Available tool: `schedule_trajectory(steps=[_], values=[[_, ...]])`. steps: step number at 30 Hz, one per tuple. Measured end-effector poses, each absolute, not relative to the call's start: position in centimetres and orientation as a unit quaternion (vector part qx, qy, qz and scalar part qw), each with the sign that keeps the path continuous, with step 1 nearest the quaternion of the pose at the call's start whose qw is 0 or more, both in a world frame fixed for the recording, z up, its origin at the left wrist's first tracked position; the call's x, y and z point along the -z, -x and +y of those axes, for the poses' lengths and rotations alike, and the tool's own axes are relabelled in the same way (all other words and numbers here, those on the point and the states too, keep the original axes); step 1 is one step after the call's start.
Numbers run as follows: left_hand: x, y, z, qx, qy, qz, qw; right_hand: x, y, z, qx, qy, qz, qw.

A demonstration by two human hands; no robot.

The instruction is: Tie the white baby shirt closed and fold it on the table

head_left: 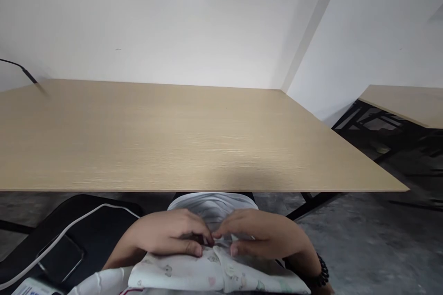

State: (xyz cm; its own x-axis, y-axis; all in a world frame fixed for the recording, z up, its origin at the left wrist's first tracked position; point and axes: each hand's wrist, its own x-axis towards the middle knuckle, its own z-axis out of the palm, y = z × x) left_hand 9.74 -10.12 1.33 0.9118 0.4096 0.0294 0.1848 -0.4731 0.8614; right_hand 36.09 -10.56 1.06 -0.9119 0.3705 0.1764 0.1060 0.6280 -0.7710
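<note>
- White cloth (187, 273) with small printed figures lies against the person's front, short of the table (194, 138) and lower than its top.
- One layer overlaps another near the middle, so some folding or closing looks done; how much handling is left, I cannot judge.
- Left hand (169, 233) bends over the cloth's upper edge, thumb down by it; right hand (265, 231) mirrors it, fingertips nearly meeting.
- Whether either grip is pinching the cloth or only resting there, I cannot tell; the fingers hide it.
- Ahead, the table's near edge runs straight across just beyond the hands, with pale fabric (211, 200) reaching up to it; the tabletop stretches back to the wall (173, 37).
- Left, a black seat (104, 223) with a white cable (65, 233) crowds that elbow; right, grey floor (356, 244) gives the arm more room.
</note>
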Motion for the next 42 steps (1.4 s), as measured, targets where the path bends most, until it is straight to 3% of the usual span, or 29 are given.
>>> schedule_trajectory(steps=[5,12,19,27,33,38,42], values=[[-1.5,-10.2,-10.3,-0.085,-0.873,0.136,0.46,-0.5,-35.2,-11.0,-0.391,0.104,-0.902,0.152],[-0.5,-10.0,-10.5,-0.157,-0.871,0.203,0.418,-1.6,-35.6,-11.5,-0.402,0.224,-0.859,0.225],[-0.5,-10.6,-10.8,-0.245,-0.767,0.318,0.501,-2.3,-36.2,-11.9,-0.44,0.261,-0.8,0.314],[0.5,-9.1,-10.5,-0.405,-0.598,0.388,0.572,-0.7,-39.1,-12.1,-0.502,0.255,-0.669,0.484],[0.6,-8.9,-9.5,-0.546,-0.461,0.373,0.591,0.0,-39.8,-11.4,-0.429,0.287,-0.6,0.611],[-0.5,-9.1,-9.4,-0.619,-0.354,0.334,0.617,0.2,-39.8,-10.9,-0.381,0.367,-0.547,0.649],[0.2,-8.8,-9.4,-0.58,-0.415,0.326,0.621,0.3,-38.5,-11.1,-0.452,0.385,-0.468,0.655]])
